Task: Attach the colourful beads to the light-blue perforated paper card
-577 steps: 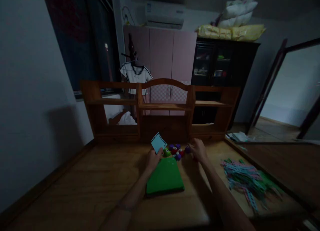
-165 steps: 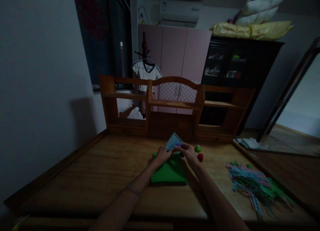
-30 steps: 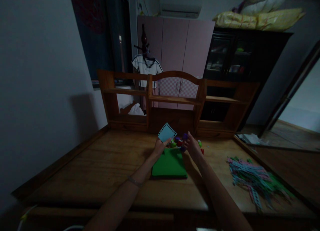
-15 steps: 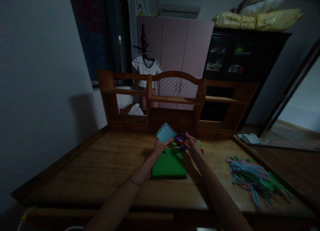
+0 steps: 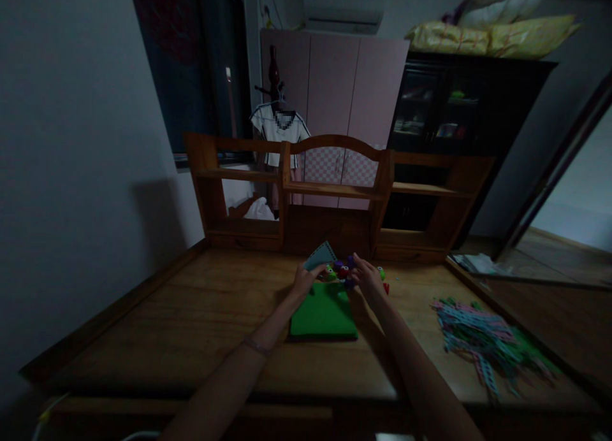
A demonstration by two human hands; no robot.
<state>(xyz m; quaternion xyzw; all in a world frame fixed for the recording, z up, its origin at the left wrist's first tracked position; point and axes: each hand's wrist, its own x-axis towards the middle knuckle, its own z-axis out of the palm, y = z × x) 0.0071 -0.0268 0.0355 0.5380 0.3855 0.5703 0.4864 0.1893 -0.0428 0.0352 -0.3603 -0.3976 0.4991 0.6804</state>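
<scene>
Pale-blue card (image 5: 320, 257) with a notched edge is pinched in your left hand (image 5: 302, 280), tilted low over the far end of the green pad (image 5: 324, 310) on the table (image 5: 191, 313). Your right hand (image 5: 367, 278), at 3 o'clock from the card, closes its fingers on the small coloured punches (image 5: 340, 270); paper strips (image 5: 482, 345) lie well apart.

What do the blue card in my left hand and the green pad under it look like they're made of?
The blue card looks like thin matte paper or cardstock, flat with notched edges. The green pad looks like soft foam or felt, judging by its dull, glare-free surface and rounded corners.
</scene>
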